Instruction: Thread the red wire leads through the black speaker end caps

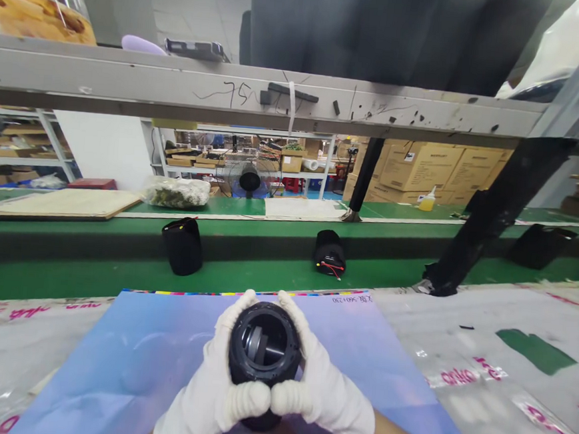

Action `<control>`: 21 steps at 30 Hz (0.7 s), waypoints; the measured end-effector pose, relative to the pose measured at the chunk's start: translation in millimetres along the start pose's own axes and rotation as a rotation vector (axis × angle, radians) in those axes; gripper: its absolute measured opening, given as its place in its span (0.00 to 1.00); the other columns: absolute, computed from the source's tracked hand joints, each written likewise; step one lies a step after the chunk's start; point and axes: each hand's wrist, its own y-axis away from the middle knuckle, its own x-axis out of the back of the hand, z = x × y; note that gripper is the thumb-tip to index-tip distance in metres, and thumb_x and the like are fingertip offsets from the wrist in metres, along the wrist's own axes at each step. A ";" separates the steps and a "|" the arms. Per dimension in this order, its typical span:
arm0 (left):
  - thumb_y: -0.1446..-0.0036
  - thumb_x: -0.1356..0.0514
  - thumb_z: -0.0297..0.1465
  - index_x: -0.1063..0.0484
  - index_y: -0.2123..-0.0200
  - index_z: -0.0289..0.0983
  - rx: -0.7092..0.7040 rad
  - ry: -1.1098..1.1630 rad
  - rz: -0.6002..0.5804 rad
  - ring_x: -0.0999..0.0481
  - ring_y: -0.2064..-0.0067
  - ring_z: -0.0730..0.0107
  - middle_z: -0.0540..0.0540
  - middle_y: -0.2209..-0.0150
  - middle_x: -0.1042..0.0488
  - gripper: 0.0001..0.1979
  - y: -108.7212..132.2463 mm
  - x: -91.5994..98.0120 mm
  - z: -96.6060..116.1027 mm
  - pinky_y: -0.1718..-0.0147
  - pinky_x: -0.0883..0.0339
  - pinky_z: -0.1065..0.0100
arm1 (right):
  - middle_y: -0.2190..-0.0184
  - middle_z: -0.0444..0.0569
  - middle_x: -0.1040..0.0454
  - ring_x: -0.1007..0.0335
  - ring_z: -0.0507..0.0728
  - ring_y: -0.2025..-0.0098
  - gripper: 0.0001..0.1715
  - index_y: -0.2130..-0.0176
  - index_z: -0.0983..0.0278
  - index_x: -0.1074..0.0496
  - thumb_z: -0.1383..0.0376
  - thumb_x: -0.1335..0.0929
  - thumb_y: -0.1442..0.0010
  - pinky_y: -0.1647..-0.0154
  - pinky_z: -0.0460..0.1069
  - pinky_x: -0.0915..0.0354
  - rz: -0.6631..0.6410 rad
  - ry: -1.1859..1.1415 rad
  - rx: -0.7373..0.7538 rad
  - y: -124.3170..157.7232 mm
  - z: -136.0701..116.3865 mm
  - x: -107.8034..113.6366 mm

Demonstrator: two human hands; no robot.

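Note:
A black, round, hollow housing (263,370), much like a small speaker shell, stands between my hands with its open end facing me. Inside its rim a grey, disc-shaped part shows; the deeper interior is dark. My left hand (221,375), in a white knitted glove, wraps round the left side. Round the right side curls my right hand (316,386), gloved alike. Both thumbs meet at the housing's near side. Beneath lies a blue-purple printed sheet (159,340). Whether the housing rests on the sheet or is held just above it, I cannot tell.
Beyond the sheet runs a green conveyor belt (250,267), bearing a black cylinder (183,247) at left and another black cylinder (330,247) with coloured wires. A black-wrapped post (495,213) rises at right. A grey shelf beam (179,88) crosses overhead. A yellow-liquid bottle (427,201) stands behind.

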 end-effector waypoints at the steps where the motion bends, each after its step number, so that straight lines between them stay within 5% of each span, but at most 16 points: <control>1: 0.55 0.32 0.52 0.47 0.36 0.45 -0.025 -0.087 0.025 0.34 0.38 0.43 0.40 0.38 0.35 0.47 -0.6 1.1 1.4 0.41 0.39 0.48 | 0.33 0.58 0.45 0.48 0.67 0.32 0.74 0.31 0.58 0.60 0.50 0.19 0.61 0.33 0.62 0.50 -0.001 0.042 -0.020 -0.2 -5.9 0.1; 4: 0.55 0.34 0.54 0.42 0.39 0.45 -0.112 -0.255 0.080 0.32 0.40 0.42 0.39 0.39 0.33 0.43 -2.7 1.5 1.6 0.42 0.38 0.47 | 0.32 0.58 0.48 0.49 0.69 0.32 0.73 0.31 0.57 0.57 0.53 0.18 0.62 0.32 0.63 0.51 0.003 0.261 -0.071 -1.7 -22.7 3.4; 9: 0.53 0.35 0.55 0.64 0.32 0.47 -0.147 -0.264 0.042 0.26 0.44 0.46 0.41 0.44 0.27 0.55 -1.9 0.8 -2.1 0.44 0.35 0.49 | 0.32 0.59 0.49 0.51 0.73 0.32 0.85 0.29 0.57 0.63 0.54 0.17 0.72 0.33 0.67 0.54 -0.097 0.575 -0.148 -9.7 -42.8 14.1; 14: 0.51 0.39 0.58 0.49 0.34 0.44 -0.285 -0.528 0.107 0.26 0.45 0.41 0.38 0.44 0.28 0.47 -2.6 5.7 -2.8 0.48 0.32 0.47 | 0.37 0.56 0.42 0.42 0.70 0.37 0.79 0.30 0.55 0.54 0.49 0.18 0.71 0.37 0.62 0.42 -0.123 0.618 -0.072 -19.3 -49.8 13.4; 18: 0.47 0.41 0.56 0.44 0.36 0.45 -0.471 -0.589 0.109 0.22 0.51 0.51 0.41 0.47 0.26 0.40 -8.1 9.6 -2.3 0.56 0.26 0.57 | 0.48 0.49 0.34 0.33 0.63 0.47 0.64 0.39 0.54 0.37 0.45 0.19 0.72 0.43 0.56 0.35 -0.242 0.687 0.168 -27.8 -50.2 14.1; 21: 0.44 0.41 0.53 0.43 0.36 0.45 -0.576 -0.615 0.102 0.20 0.56 0.58 0.42 0.52 0.24 0.36 -9.8 11.4 1.8 0.59 0.25 0.60 | 0.47 0.50 0.36 0.34 0.62 0.48 0.64 0.37 0.55 0.39 0.42 0.20 0.69 0.44 0.55 0.35 -0.261 0.732 0.218 -29.7 -52.7 14.9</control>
